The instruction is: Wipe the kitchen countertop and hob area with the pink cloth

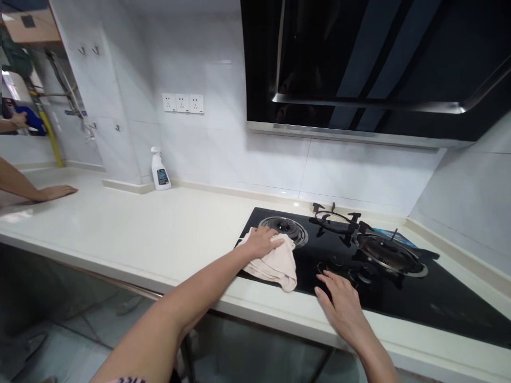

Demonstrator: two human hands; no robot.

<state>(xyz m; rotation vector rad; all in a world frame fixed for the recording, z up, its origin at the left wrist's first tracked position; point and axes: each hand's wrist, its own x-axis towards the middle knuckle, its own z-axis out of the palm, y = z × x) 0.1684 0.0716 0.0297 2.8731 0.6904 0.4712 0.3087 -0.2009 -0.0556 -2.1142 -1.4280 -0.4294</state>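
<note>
Head view — 1 cloth [273,268] is pressed onto the stove [435,300], at its front left corner, by the open left hand [260,242]; the right hand [340,304] — loosely open — is held near 1 knob [365,274].

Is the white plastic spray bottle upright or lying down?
Upright: the white spray bottle stands on the pale countertop, spray head on top.

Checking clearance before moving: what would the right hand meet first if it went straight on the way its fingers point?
Probably the dark knob on the black cooktop, just beyond the right hand; whether the fingertips already touch it is unclear.
</note>
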